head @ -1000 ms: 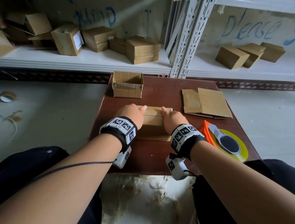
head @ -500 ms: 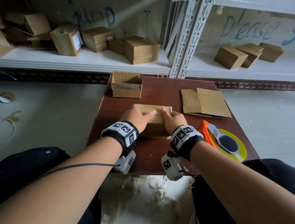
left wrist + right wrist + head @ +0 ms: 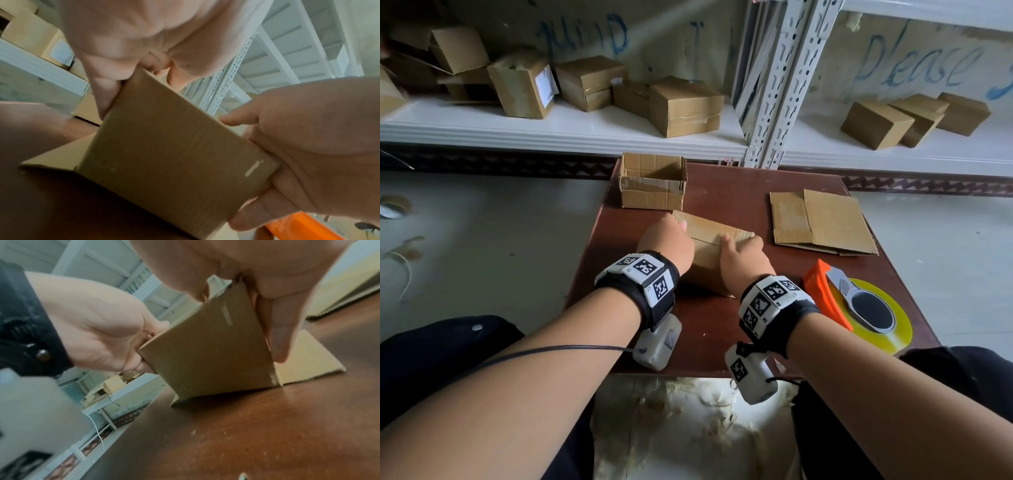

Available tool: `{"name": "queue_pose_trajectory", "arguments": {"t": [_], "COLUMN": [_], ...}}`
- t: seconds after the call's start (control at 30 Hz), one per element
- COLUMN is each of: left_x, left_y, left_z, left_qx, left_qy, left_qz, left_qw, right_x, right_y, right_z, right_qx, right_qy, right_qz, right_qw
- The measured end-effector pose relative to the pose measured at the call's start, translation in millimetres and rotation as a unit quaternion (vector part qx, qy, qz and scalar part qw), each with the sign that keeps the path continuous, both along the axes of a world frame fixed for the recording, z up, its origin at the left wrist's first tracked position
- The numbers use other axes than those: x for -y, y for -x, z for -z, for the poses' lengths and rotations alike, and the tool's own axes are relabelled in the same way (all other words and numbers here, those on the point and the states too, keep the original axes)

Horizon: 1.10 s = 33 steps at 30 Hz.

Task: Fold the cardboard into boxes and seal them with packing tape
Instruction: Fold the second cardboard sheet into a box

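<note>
A small brown cardboard box (image 3: 707, 246) stands turned at an angle in the middle of the dark wooden table (image 3: 722, 329). My left hand (image 3: 667, 240) grips its left side, thumb and fingers curled over the top edge. My right hand (image 3: 743, 251) grips its right side, thumb along the near face. In the left wrist view the box (image 3: 174, 154) fills the middle, a bottom flap lying flat on the table, with the left hand (image 3: 131, 53) above and the right hand (image 3: 298, 146) beside it. The right wrist view shows the box (image 3: 209, 350) between the right hand (image 3: 257, 280) and left hand (image 3: 102, 337). A tape dispenser (image 3: 859, 305), orange and grey with yellowish tape, lies to the right.
An open-topped box (image 3: 652, 185) stands at the table's far left. Flat cardboard sheets (image 3: 822, 221) lie at the far right. Behind, white shelves (image 3: 571, 126) carry several boxes, with a perforated metal upright (image 3: 784, 96) between them. Tape scraps lie on the floor at left.
The box was lying square under both hands a second ago. Both hands have since moved forward and turned it, its right end swung away, so it now sits at an angle.
</note>
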State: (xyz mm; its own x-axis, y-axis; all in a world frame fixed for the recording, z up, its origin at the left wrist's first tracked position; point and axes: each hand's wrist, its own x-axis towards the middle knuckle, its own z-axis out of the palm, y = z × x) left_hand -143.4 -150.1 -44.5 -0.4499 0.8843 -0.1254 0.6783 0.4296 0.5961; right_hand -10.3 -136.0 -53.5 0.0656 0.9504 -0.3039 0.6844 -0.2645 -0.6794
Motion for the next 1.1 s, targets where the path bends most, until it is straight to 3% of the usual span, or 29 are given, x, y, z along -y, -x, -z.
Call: {"name": "queue_pose_trajectory", "arguments": {"t": [0.17, 0.33, 0.5, 0.7, 0.83, 0.97, 1.1], "left_x": [4.6, 9.8, 20.3, 22.8, 21.8, 22.1, 24.7], "left_y": [5.6, 13.1, 5.4, 5.9, 10.7, 9.7, 3.6], "left_z": [-11.8, -24.0, -23.3, -22.0, -27.5, -31.4, -42.7], "left_qx": [-0.004, 0.027, -0.033, -0.008, -0.025, 0.020, 0.127], "left_qy": [0.002, -0.003, 0.016, -0.004, -0.057, -0.149, -0.252], "left_qz": [0.014, -0.006, -0.012, -0.014, -0.002, -0.004, -0.024], "left_qw": [1.000, 1.000, 0.999, 1.000, 0.998, 0.989, 0.959], "right_x": [-8.0, -3.0, 2.3, 14.1, 20.8, 19.7, 14.9], "right_y": [-3.2, -12.2, -7.8, 1.9, 2.5, 8.4, 14.3], "right_z": [-9.4, -30.3, -28.7, -24.3, -30.9, -35.4, -35.0], "right_qx": [0.150, 0.219, 0.129, 0.011, -0.006, -0.028, -0.143], "right_qy": [0.025, -0.056, -0.112, -0.122, -0.112, -0.040, 0.047], "right_qz": [-0.137, -0.223, -0.155, -0.115, -0.082, -0.040, -0.015], "right_qw": [0.979, 0.948, 0.973, 0.986, 0.990, 0.998, 0.988]}}
